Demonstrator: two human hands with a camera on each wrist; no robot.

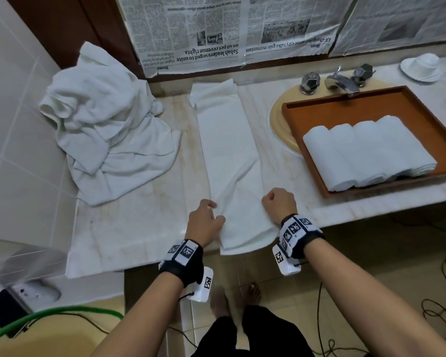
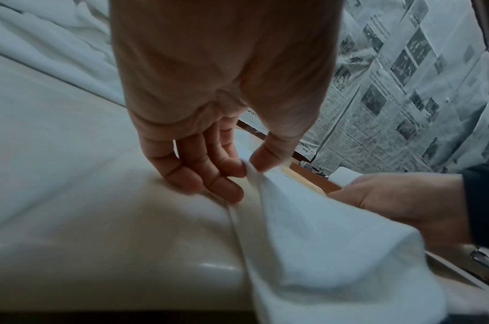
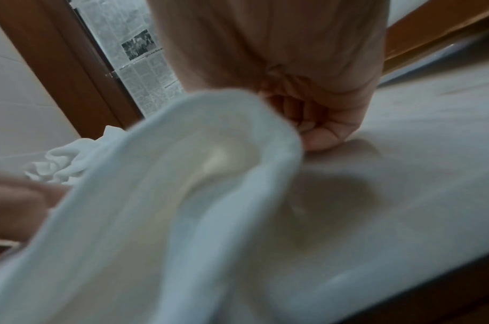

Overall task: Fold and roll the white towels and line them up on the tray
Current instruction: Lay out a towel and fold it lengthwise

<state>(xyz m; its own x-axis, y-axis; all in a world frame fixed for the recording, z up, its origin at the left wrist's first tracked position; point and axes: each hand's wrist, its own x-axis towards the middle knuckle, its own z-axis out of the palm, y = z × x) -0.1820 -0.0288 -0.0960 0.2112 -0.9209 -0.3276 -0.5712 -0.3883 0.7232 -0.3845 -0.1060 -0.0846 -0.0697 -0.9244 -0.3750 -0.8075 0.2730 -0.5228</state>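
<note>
Heap of towels (image 1: 106,124) far left on surface (image 1: 144,228); left hand (image 1: 204,222) pinches near left edge of long folded towel (image 1: 227,150), right hand (image 1: 280,204) grips its right edge, four rolled towels (image 1: 366,153) in tray (image 1: 307,106) at right.

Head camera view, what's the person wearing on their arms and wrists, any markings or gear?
Both forearms are bare, with no sleeves. Each wrist carries a black band: the left wrist band and the right wrist band. White square tags printed with black-and-white coded patterns sit on top of both. A white boxy unit, also bearing a coded tag, hangs below each band. The hands wear no gloves.
</note>
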